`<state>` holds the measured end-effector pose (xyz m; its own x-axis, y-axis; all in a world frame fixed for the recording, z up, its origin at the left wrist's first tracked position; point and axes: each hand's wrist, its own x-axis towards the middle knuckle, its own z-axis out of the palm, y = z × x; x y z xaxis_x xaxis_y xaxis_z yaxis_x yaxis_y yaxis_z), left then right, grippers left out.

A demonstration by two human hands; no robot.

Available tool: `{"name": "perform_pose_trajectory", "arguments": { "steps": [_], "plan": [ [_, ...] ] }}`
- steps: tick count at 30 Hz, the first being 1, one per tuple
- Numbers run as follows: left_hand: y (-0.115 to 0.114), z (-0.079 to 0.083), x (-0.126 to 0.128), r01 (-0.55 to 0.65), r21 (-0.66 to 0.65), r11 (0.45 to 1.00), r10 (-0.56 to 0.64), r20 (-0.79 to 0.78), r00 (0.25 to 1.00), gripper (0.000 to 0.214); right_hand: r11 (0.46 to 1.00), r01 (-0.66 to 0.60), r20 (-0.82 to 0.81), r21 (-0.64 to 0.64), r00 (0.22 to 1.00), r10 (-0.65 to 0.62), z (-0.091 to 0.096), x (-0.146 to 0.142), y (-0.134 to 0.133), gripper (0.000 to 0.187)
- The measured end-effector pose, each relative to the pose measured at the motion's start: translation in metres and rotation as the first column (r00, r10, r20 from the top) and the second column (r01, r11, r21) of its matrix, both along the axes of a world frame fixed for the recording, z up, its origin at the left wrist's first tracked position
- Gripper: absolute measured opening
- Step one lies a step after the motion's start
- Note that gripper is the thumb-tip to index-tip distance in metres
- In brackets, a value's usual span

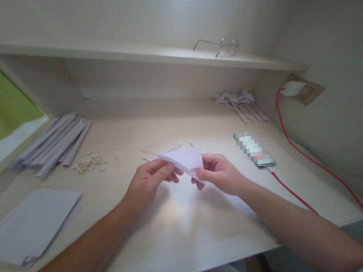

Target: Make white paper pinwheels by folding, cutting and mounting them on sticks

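Observation:
Between my two hands is a small folded piece of white paper (186, 158), raised a little above the desk. My left hand (152, 178) pinches its left edge between thumb and fingers. At the right edge, my right hand (218, 172) grips it with the thumb on the near face and the fingers behind. Just beyond the paper lie a few thin strips (148, 153), partly hidden by it. Farther left is a small pile of pale scraps (90, 163) on the desk.
Rolled paper tubes (57, 144) lie at the back left, with paper sheets (34, 222) nearer. Folded paper pieces on stems (241, 104) sit at the back right. A phone (254, 149) charges by a red cable (322, 152). Glasses (228, 48) rest on the shelf (156, 51).

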<state>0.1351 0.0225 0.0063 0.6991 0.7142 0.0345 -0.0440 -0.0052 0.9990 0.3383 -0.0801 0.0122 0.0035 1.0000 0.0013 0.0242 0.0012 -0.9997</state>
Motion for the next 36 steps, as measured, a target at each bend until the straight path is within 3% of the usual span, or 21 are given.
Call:
{"name": "perform_pose_trajectory", "arguments": {
  "steps": [3, 6, 8, 16, 22, 30, 36],
  "plan": [
    [0.002, -0.003, -0.001, 0.006, -0.099, 0.995, -0.003, 0.030, 1.000, 0.038, 0.987, 0.122, 0.263, 0.109, 0.954, -0.147, 0.000, -0.004, -0.004, 0.018],
    [0.003, -0.003, 0.001, -0.069, -0.124, 0.990, 0.066, -0.034, 0.997, 0.033, 0.952, 0.167, 0.548, 0.255, 0.786, -0.284, -0.001, -0.006, -0.007, 0.020],
    [0.002, -0.002, 0.003, -0.102, -0.083, 0.991, 0.097, -0.071, 0.993, 0.025, 0.948, 0.162, 0.616, 0.273, 0.727, -0.302, -0.003, -0.006, -0.007, 0.024],
    [-0.005, -0.004, 0.005, -0.033, 0.135, 0.990, 0.049, -0.119, 0.992, 0.018, 0.984, 0.136, 0.502, 0.118, 0.847, -0.177, -0.011, -0.005, -0.004, 0.020],
    [-0.010, -0.007, 0.001, -0.057, 0.257, 0.965, 0.099, -0.155, 0.983, 0.024, 0.993, 0.112, 0.413, 0.044, 0.903, -0.121, -0.008, -0.007, -0.006, 0.013],
    [-0.018, -0.003, 0.000, -0.116, 0.487, 0.865, 0.187, -0.101, 0.977, 0.015, 0.988, 0.154, 0.272, -0.007, 0.951, -0.146, -0.010, -0.009, -0.003, 0.006],
    [-0.019, -0.003, 0.000, -0.066, 0.585, 0.808, 0.082, -0.002, 0.997, 0.018, 0.983, 0.178, 0.197, -0.042, 0.966, -0.167, -0.007, -0.006, 0.002, 0.015]
  ]
}}
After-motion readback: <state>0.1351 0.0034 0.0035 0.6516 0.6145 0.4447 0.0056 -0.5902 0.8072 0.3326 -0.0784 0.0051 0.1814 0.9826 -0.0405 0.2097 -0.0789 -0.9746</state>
